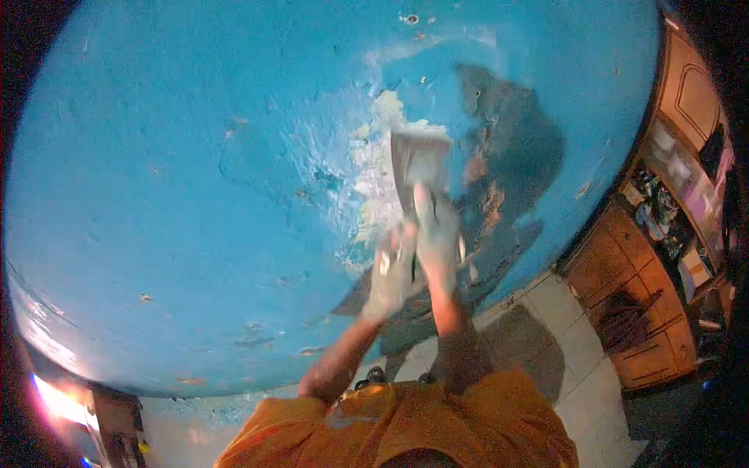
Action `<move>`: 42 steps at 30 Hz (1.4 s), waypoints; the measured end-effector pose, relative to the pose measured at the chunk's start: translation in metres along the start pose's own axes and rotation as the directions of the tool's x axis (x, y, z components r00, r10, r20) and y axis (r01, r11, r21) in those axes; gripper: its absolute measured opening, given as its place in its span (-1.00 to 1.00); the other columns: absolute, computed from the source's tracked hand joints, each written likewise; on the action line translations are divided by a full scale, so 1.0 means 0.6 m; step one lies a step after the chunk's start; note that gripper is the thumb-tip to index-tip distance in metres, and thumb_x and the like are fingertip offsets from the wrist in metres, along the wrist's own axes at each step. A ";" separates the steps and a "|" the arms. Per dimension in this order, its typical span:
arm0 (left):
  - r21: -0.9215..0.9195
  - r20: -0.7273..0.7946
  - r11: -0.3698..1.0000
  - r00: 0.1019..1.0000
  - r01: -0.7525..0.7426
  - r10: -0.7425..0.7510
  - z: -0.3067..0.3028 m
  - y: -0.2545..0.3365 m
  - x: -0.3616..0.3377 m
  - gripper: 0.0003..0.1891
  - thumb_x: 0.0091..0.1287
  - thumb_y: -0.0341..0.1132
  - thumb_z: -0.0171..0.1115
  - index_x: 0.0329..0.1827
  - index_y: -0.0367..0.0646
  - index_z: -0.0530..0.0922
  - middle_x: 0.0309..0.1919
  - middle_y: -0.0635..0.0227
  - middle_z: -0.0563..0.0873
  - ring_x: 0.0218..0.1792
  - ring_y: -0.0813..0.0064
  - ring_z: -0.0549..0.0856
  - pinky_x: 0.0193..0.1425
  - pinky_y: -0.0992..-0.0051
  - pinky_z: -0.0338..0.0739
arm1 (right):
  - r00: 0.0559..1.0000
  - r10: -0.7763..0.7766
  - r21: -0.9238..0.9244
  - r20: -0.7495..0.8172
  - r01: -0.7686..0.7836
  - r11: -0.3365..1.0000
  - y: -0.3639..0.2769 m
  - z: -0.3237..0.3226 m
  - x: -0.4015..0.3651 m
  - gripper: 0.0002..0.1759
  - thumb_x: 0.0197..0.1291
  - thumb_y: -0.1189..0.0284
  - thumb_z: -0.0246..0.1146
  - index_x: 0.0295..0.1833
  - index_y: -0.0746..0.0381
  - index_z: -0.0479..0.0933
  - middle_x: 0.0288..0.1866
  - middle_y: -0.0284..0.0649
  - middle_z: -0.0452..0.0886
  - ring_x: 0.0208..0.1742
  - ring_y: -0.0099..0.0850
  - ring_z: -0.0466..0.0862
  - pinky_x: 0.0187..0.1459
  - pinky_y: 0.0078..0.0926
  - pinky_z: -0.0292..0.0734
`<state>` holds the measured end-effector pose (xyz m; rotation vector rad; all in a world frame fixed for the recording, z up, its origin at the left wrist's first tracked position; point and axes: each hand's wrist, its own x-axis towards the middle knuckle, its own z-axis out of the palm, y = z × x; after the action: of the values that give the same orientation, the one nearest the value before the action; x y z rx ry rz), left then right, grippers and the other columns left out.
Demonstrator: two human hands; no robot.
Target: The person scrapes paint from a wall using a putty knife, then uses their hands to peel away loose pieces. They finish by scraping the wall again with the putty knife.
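- The right hand (pixel 440 240) grips a wide putty knife (pixel 422 160), one finger stretched along it.
- The left hand (pixel 392 273) is just beside, at 8 o'clock; its fingers look bent, but blur hides whether they pinch anything.
- The knife seems flat on the blue wall (pixel 195 195), with white putty (pixel 378 199) at 9 o'clock.
- This looks like the smoothing step; next probably needs a steady, even push.

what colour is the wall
The wall is mostly blue with whitish patches, seen in the head view.

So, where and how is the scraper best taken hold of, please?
Grip the scraper by its narrower lower end, probably from below: it widens upward, and its broad edge lies at the pale patch on the blue wall.
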<state>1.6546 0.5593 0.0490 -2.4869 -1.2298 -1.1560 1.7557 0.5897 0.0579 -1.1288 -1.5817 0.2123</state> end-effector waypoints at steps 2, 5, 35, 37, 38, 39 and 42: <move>-0.737 0.129 0.548 0.879 0.395 -0.459 0.019 0.023 -0.005 -0.46 0.30 -0.17 0.00 0.24 -0.32 0.19 -0.15 0.00 0.50 -0.13 0.17 0.48 -0.10 0.18 0.35 | 0.939 0.343 0.490 -0.032 -0.284 0.824 -0.013 -0.008 0.004 -0.33 -0.16 0.58 0.25 0.19 0.24 0.25 0.17 0.08 0.30 0.07 0.03 0.40 0.07 -0.22 0.34; -0.733 0.132 0.551 0.878 0.399 -0.461 -0.050 0.047 0.080 -0.55 0.38 -0.09 -0.14 0.07 -0.36 0.35 -0.22 0.09 0.51 -0.15 0.35 0.47 -0.02 0.25 0.32 | 0.967 -0.220 -0.038 -0.128 0.217 0.975 -0.054 -0.045 0.086 -0.36 -0.19 0.60 0.24 0.13 0.26 0.28 0.06 0.09 0.37 -0.04 0.03 0.45 -0.02 -0.25 0.38; -0.860 0.322 0.225 0.828 0.459 -0.458 -0.080 0.056 0.112 -0.42 0.34 -0.03 -0.10 0.25 -0.31 0.17 0.21 0.12 0.29 0.19 0.32 0.27 0.26 0.38 0.11 | 0.959 -0.228 -0.083 -0.167 0.217 0.973 -0.072 -0.051 0.102 -0.55 0.03 0.50 0.11 0.11 0.18 0.32 -0.13 0.06 0.46 -0.20 -0.06 0.50 -0.21 -0.24 0.37; -0.888 0.274 0.183 0.806 0.421 -0.525 -0.096 0.079 0.140 -0.42 0.33 -0.01 -0.08 0.23 -0.31 0.20 0.16 0.13 0.34 0.14 0.35 0.31 0.22 0.39 0.16 | 0.954 -0.266 -0.099 -0.134 0.255 0.962 -0.098 -0.076 0.140 -0.52 -0.01 0.51 0.13 0.11 0.19 0.30 -0.12 0.04 0.45 -0.19 -0.06 0.49 -0.20 -0.23 0.37; -0.914 0.232 0.136 0.768 0.382 -0.598 -0.094 0.091 0.151 -0.42 0.32 0.00 -0.07 0.21 -0.31 0.24 0.12 0.15 0.39 0.09 0.37 0.35 0.18 0.40 0.21 | 0.950 -0.300 -0.112 -0.089 0.290 0.951 -0.102 -0.088 0.152 -0.49 -0.05 0.51 0.15 0.11 0.20 0.29 -0.11 0.03 0.44 -0.17 -0.06 0.48 -0.19 -0.22 0.37; -0.920 0.223 0.138 0.778 0.368 -0.587 -0.088 0.091 0.151 -0.42 0.32 0.00 -0.07 0.21 -0.31 0.24 0.12 0.15 0.39 0.09 0.37 0.35 0.18 0.40 0.21 | 0.988 -0.143 -0.043 -0.062 0.141 0.989 -0.091 -0.074 0.123 -0.56 -0.03 0.49 0.16 0.04 0.26 0.33 -0.14 0.02 0.44 -0.14 -0.06 0.46 -0.18 -0.20 0.37; -0.912 0.061 0.298 0.813 0.281 -0.579 -0.036 0.055 0.132 -0.49 0.33 -0.01 -0.08 0.08 -0.32 0.35 -0.11 0.25 0.49 -0.10 0.49 0.44 -0.03 0.47 0.33 | 0.935 -0.131 0.317 -0.329 0.240 0.918 -0.070 -0.036 0.080 -0.63 -0.01 0.42 0.15 -0.05 0.31 0.39 -0.18 0.04 0.47 -0.10 -0.08 0.47 -0.20 -0.20 0.39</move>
<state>1.6953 0.5776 0.1251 -2.3403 -1.4945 -2.9130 1.7551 0.5944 0.1248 -0.6859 -1.3030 0.1771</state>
